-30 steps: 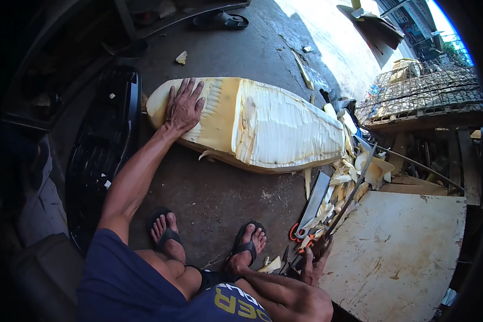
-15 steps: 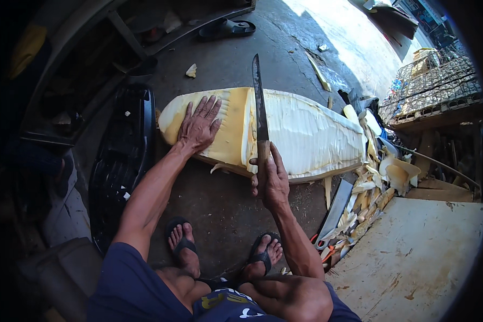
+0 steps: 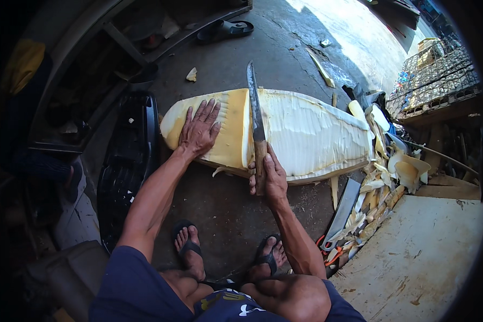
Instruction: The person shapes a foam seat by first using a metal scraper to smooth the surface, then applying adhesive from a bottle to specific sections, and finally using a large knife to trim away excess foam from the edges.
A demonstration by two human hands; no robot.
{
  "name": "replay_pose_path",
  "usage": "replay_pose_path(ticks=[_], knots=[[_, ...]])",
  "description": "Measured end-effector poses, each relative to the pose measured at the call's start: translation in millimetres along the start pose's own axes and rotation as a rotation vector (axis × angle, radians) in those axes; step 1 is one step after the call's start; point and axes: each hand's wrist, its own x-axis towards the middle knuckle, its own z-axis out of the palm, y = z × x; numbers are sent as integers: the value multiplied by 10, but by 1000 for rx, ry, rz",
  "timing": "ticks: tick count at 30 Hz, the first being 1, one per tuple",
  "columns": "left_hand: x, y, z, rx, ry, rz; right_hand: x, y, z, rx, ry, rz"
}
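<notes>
Two hands work: left hand (image 3: 199, 130) spread flat on the foam block (image 3: 306, 134); right hand (image 3: 268, 174) fingers wrapped around the knife (image 3: 256, 129), mid-cut; next needs steady downward pressure.

No packages, labels, signs, screens.

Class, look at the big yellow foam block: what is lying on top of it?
On the foam block lie the left hand, flat, and a knife held by the right hand. The foam beneath them is covered.

foam slab (image 3: 306, 134) 1 | knife (image 3: 256, 121) 1 | hands (image 3: 198, 131) 2 | black sandal (image 3: 222, 29) 1
</notes>
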Motion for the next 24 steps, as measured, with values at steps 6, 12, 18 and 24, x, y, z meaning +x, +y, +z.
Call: replay_pose_path(ticks=[6,12,18,24], knots=[[-18,-8,24,-4,1,-6,-52,-5,55,-13,21,29],[-5,24,-20,-10,10,9,152,-126,81,-71,16,19],[-17,43,43,-34,11,7,-93,12,75,-36,36,69],[-61,-40,-15,-7,-13,-22,-159,-31,143,-88,29,102]])
